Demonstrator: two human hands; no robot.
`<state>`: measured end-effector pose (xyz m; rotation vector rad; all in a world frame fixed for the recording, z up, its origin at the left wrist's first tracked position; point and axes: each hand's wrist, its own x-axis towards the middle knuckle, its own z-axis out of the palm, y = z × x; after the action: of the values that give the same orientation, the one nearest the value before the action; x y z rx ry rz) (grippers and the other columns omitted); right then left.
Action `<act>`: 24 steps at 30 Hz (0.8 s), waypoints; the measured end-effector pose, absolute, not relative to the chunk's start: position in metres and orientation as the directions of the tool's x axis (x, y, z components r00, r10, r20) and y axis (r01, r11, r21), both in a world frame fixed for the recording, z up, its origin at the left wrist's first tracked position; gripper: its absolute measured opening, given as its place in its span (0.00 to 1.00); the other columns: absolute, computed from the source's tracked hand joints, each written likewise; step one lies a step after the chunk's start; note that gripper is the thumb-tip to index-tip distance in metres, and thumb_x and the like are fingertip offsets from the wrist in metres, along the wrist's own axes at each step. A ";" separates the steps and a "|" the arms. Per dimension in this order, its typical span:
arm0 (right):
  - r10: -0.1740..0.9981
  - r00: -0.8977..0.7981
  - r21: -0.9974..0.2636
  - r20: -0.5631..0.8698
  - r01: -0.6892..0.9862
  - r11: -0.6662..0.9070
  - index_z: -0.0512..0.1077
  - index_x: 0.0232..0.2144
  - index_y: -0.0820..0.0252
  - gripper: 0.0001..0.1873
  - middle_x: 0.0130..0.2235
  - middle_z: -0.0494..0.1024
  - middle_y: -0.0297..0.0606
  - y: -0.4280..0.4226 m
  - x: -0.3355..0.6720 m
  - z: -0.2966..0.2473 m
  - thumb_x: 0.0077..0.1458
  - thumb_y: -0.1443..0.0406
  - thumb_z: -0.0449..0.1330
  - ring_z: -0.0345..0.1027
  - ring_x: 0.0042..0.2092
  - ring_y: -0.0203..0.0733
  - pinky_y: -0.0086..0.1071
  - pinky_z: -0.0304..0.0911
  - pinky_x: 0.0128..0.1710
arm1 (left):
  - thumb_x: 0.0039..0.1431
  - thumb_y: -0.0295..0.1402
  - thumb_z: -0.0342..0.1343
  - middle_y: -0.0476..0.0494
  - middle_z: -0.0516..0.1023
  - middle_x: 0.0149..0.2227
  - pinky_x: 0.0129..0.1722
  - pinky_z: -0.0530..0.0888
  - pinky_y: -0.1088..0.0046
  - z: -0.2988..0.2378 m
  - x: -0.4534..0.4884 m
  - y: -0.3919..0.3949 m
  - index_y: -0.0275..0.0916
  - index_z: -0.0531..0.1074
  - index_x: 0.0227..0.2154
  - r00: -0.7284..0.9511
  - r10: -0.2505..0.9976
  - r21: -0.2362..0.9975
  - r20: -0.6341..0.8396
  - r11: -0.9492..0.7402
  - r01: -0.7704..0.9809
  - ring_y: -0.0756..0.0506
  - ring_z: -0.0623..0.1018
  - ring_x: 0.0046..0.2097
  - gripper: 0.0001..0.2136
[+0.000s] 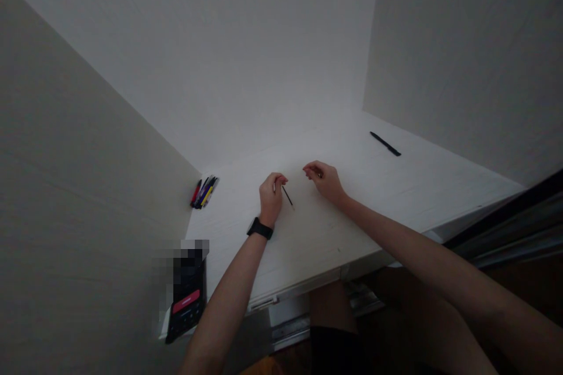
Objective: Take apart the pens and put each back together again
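Two bare hands meet at a white desk (396,199) on my head-camera feed, 12 o'clock straight ahead. The left hand (271,196), one black wristwatch (260,228) on its wrist, pinches a single thin black rod (287,196). The rod slants out from the fingertips toward 5 o'clock, and I cannot tell whether its far end touches the desk or what kind of rod it is. The right hand (323,181) sits just beside it at 2 o'clock, fingers curled closed. They hide whether anything small lies inside.

At 10 o'clock, a tight bundle of pens (204,192) lies against the wall: red, purple, yellow and black show, at least four, but overlap defeats an exact count. One loose black pen (385,143) lies alone at 2 o'clock, well apart from both hands. At 8 o'clock, one smartphone (188,304) rests at the desk's edge, a red bar on its dark screen, its upper end pixelated beyond reading.
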<state>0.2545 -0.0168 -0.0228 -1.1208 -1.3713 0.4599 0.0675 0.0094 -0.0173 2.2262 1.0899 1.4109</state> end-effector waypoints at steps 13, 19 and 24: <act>0.858 0.169 -0.873 0.485 0.146 0.464 0.72 0.34 0.56 0.12 0.31 0.80 0.37 -0.016 0.247 -0.025 0.55 0.55 0.61 0.75 0.32 0.39 0.35 0.71 0.34 | 0.69 0.29 0.48 0.45 0.77 0.36 0.42 0.74 0.69 -0.025 0.066 0.014 0.42 0.73 0.49 0.320 0.653 0.463 0.687 -0.732 0.500 0.48 0.77 0.38 0.11; 0.863 0.101 -0.860 0.496 0.193 0.472 0.71 0.33 0.56 0.08 0.31 0.81 0.37 -0.021 0.246 -0.021 0.57 0.58 0.59 0.74 0.31 0.38 0.33 0.68 0.32 | 0.67 0.33 0.53 0.45 0.78 0.35 0.42 0.73 0.67 -0.020 0.067 0.012 0.40 0.74 0.34 0.317 0.641 0.428 0.699 -0.730 0.533 0.46 0.76 0.39 0.07; 0.856 0.051 -0.813 0.515 0.346 0.469 0.72 0.31 0.57 0.06 0.23 0.74 0.31 -0.023 0.245 -0.018 0.58 0.61 0.59 0.66 0.24 0.34 0.29 0.62 0.29 | 0.66 0.35 0.54 0.45 0.77 0.35 0.42 0.70 0.66 -0.017 0.068 0.010 0.40 0.74 0.33 0.371 0.643 0.374 0.670 -0.724 0.579 0.46 0.75 0.39 0.08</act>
<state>0.2453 -0.0226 -0.0179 -1.0902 -1.5331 0.5380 0.0684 0.0100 -0.0167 2.5380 1.1333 1.2942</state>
